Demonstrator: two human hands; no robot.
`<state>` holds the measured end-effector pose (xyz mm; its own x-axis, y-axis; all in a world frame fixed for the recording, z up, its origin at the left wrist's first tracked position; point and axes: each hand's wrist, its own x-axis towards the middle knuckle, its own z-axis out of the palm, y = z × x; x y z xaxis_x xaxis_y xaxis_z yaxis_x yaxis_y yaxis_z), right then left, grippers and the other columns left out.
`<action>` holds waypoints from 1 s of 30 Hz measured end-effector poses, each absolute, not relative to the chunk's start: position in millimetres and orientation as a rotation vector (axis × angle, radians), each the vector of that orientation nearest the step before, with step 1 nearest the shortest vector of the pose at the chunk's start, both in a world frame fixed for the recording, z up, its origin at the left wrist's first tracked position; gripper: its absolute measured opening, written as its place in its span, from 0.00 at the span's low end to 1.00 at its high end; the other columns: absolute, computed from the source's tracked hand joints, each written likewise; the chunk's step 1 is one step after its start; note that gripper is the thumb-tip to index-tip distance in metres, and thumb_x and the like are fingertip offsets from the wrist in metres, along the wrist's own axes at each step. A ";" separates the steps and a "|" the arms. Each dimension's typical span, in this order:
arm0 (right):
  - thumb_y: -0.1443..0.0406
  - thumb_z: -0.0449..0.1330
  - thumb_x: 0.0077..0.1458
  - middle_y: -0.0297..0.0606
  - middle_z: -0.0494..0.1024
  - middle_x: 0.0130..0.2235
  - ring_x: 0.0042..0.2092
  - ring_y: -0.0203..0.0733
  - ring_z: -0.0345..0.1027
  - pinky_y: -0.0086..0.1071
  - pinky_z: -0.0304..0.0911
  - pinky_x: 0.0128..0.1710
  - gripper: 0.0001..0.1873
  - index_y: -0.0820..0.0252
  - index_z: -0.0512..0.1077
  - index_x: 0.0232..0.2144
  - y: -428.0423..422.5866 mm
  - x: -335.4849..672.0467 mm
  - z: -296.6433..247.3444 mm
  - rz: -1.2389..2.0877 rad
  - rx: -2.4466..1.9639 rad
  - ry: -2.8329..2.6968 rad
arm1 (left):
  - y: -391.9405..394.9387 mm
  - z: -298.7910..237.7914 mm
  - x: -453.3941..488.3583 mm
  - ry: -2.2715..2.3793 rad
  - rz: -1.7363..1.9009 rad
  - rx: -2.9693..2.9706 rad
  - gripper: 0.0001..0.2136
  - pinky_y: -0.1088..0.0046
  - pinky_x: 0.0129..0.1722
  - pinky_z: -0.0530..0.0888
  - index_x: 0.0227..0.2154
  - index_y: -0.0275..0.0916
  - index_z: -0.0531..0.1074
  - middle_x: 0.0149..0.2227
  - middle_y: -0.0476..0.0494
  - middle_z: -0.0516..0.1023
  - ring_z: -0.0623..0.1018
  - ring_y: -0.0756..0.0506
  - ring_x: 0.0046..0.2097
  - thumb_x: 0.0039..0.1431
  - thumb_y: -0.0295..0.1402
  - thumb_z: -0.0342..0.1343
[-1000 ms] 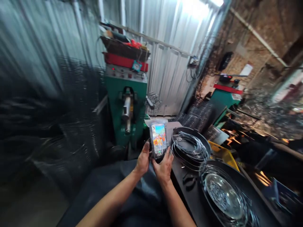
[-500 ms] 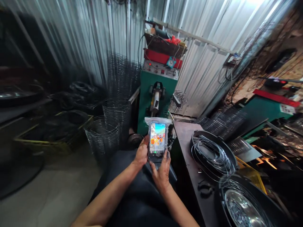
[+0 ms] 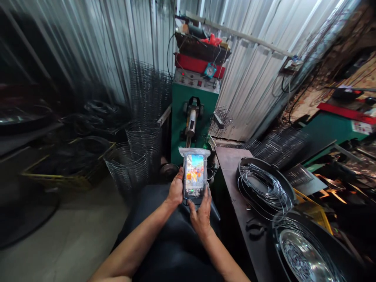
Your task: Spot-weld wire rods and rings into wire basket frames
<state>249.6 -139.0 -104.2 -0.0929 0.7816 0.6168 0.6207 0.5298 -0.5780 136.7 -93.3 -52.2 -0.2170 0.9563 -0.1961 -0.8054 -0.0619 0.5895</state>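
Observation:
A phone [image 3: 195, 174] in a clear plastic pouch is held upright above my lap, its lit screen showing a colourful picture. My left hand [image 3: 176, 190] is closed around the pouch's left edge, thumb along the side. At the lower right corner, my right hand [image 3: 202, 209] grips the pouch, its thumb near the bottom edge and its fingers on the right side. Directly beyond the phone stands a green machine [image 3: 179, 105] with a metal cylinder [image 3: 191, 122] sticking out of its front. A dark apron [image 3: 173, 239] covers my lap.
To the right, a bench [image 3: 232, 176] bears a black pan of wire rings [image 3: 264, 188] and a metal bowl [image 3: 305, 250] with small pieces. Stacked wire baskets [image 3: 126, 164] stand left, beside a yellow crate [image 3: 91, 180]. A small teal clock [image 3: 210, 70] sits on the machine.
The camera view has shifted slightly, so the machine sits a little higher and further left. Both hands keep their hold on the phone, and my right thumb has moved slightly.

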 end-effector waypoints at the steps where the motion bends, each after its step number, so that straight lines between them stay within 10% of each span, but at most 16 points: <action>1: 0.57 0.52 0.56 0.56 0.55 0.59 0.60 0.54 0.50 0.52 0.55 0.54 0.37 0.63 0.44 0.62 -139.8 250.2 -104.1 0.246 -1.153 -1.783 | -93.1 -52.8 135.1 0.718 1.645 0.271 0.20 0.63 0.42 0.74 0.39 0.34 0.72 0.36 0.39 0.80 0.78 0.40 0.41 0.51 0.46 0.55; 14: 0.53 0.51 0.54 0.43 0.75 0.40 0.43 0.43 0.67 0.36 0.61 0.44 0.21 0.65 0.68 0.41 -95.9 273.6 -63.9 0.890 -1.165 -1.312 | -98.1 -60.8 132.3 0.830 1.585 0.226 0.18 0.65 0.38 0.76 0.36 0.33 0.73 0.32 0.40 0.80 0.79 0.43 0.33 0.52 0.44 0.55; 30: 0.55 0.56 0.49 0.35 0.72 0.30 0.33 0.37 0.64 0.29 0.60 0.35 0.16 0.63 0.69 0.30 -85.6 275.8 -64.4 0.909 -1.152 -1.243 | -101.4 -59.3 145.1 0.756 1.491 0.289 0.20 0.61 0.38 0.76 0.38 0.31 0.73 0.32 0.38 0.80 0.79 0.40 0.35 0.51 0.45 0.56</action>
<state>275.8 -85.6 -64.4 0.1379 0.9643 0.2261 0.0768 0.2172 -0.9731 145.1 -101.4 -59.3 -0.0923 0.9574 -0.2735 -0.7867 0.0983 0.6095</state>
